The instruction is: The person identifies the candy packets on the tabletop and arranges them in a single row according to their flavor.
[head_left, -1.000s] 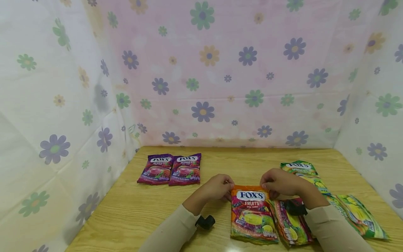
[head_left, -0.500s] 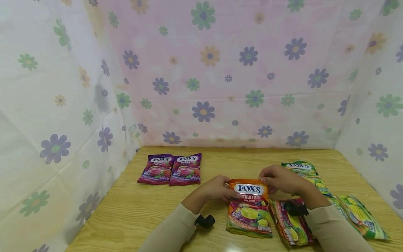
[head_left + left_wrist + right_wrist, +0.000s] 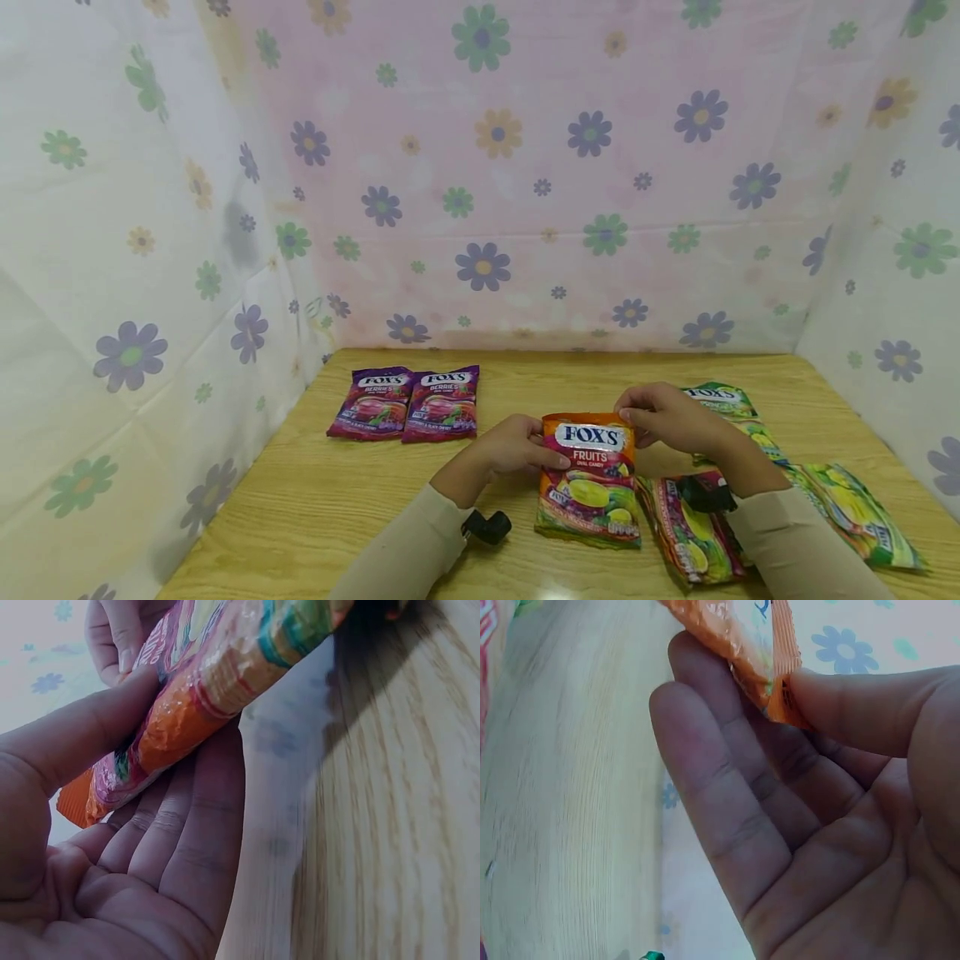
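An orange and red bag of Fox's Fruits candy [image 3: 588, 492] is held up at a tilt in front of the person. With the thumb across its front and the fingers behind it, the left hand [image 3: 510, 450] grips its left side; the left wrist view shows the bag [image 3: 199, 697] between thumb and fingers. At the top right corner, the right hand [image 3: 671, 421] pinches the orange crimped seal [image 3: 787, 694] between thumb and fingers. Below the right wrist lies another fruit candy bag [image 3: 693, 542], partly covered by the sleeve and a black wrist strap.
Two purple Berries candy bags [image 3: 442, 406] lie side by side at the back left of the wooden table [image 3: 322, 508]. Green candy bags, one at the back right [image 3: 723, 400] and others nearer [image 3: 855, 512], lie beyond the right arm. Flowered cloth [image 3: 555, 208] encloses the table.
The Fruits bag has moved slightly up and left, away from the bag beside it. The left thumb has come over its front; the right hand has risen a little with the corner.
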### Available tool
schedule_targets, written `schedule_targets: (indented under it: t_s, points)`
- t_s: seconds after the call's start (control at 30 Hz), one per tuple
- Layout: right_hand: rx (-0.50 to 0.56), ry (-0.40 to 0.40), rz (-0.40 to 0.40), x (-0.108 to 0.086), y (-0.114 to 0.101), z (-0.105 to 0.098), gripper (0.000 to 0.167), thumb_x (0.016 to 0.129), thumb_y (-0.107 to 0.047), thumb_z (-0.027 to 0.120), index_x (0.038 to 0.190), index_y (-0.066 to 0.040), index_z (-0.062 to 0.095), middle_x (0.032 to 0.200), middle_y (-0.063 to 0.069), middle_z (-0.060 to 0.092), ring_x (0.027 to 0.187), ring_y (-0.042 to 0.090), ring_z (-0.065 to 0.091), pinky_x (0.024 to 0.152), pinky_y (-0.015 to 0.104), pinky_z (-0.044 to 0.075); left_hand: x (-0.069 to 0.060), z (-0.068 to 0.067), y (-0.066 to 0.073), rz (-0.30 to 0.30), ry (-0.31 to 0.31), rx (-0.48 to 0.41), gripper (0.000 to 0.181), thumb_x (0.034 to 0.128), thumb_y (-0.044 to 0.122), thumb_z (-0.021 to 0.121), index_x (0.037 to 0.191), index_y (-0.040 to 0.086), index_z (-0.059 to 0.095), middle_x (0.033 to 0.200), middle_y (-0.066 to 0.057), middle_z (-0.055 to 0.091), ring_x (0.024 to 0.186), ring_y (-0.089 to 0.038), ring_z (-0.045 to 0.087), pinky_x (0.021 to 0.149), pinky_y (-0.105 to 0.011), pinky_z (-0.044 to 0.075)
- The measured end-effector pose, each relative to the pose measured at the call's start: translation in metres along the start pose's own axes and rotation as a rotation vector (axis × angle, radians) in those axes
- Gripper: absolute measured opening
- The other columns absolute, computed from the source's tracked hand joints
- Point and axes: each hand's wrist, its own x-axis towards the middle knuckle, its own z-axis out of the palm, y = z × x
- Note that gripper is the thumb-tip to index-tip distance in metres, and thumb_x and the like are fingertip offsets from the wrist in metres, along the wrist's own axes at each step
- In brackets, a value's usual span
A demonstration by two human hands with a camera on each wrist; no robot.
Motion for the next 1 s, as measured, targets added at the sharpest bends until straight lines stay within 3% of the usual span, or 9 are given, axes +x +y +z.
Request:
schedule_targets:
  t_s: [0.27, 0.47, 0.6, 0.77, 1.0]
  points:
    - [0.079, -0.026, -0.022, 0.001, -0.001, 0.003, 0.033, 0.110, -0.027, 0.053, 0.126, 0.000, 0.063, 0.106, 0.015, 0.067, 0.090, 0.027, 0.069, 0.076, 0.040, 0.064, -0.003, -0.001, 0.004, 0.009, 0.023, -0.010, 0.039, 0.0896, 0.017, 0.083, 0.121, 0.001, 0.067, 0.108, -0.010, 0.078, 0.097, -0.025, 0.077, 0.087, -0.041, 0.063]
    - [0.155, -0.060, 0.027, 0.003, 0.001, 0.007, 0.051, 0.107, -0.032, 0.058, 0.141, 0.005, 0.051, 0.117, 0.018, 0.067, 0.092, 0.031, 0.069, 0.076, 0.047, 0.065, -0.006, -0.004, 0.007, 0.008, 0.038, -0.051, 0.041, 0.0896, 0.016, 0.083, 0.124, 0.001, 0.066, 0.110, -0.010, 0.077, 0.099, -0.027, 0.076, 0.088, -0.042, 0.063]
    - [0.176, -0.092, 0.072, 0.004, 0.003, 0.009, 0.062, 0.105, -0.035, 0.062, 0.148, 0.005, 0.044, 0.114, 0.017, 0.069, 0.089, 0.033, 0.071, 0.077, 0.048, 0.065, -0.007, -0.008, 0.009, 0.006, 0.060, -0.078, 0.045, 0.0895, 0.017, 0.083, 0.127, 0.002, 0.063, 0.113, -0.011, 0.076, 0.100, -0.028, 0.076, 0.089, -0.043, 0.063]
    - [0.205, -0.160, 0.115, 0.003, 0.007, 0.011, 0.080, 0.102, -0.035, 0.067, 0.157, 0.007, 0.027, 0.109, 0.017, 0.071, 0.087, 0.035, 0.074, 0.077, 0.046, 0.065, -0.008, -0.012, 0.010, 0.047, 0.044, -0.107, 0.046, 0.0906, 0.015, 0.082, 0.129, 0.001, 0.061, 0.115, -0.012, 0.074, 0.102, -0.029, 0.075, 0.090, -0.044, 0.063]
    - [0.237, -0.204, 0.080, 0.002, 0.011, 0.013, 0.058, 0.098, -0.028, 0.073, 0.135, 0.009, 0.048, 0.110, 0.016, 0.072, 0.095, 0.034, 0.074, 0.080, 0.045, 0.064, -0.008, -0.017, 0.010, 0.113, 0.034, -0.162, 0.042, 0.0923, 0.012, 0.079, 0.128, 0.000, 0.060, 0.116, -0.013, 0.073, 0.103, -0.027, 0.075, 0.089, -0.042, 0.063]
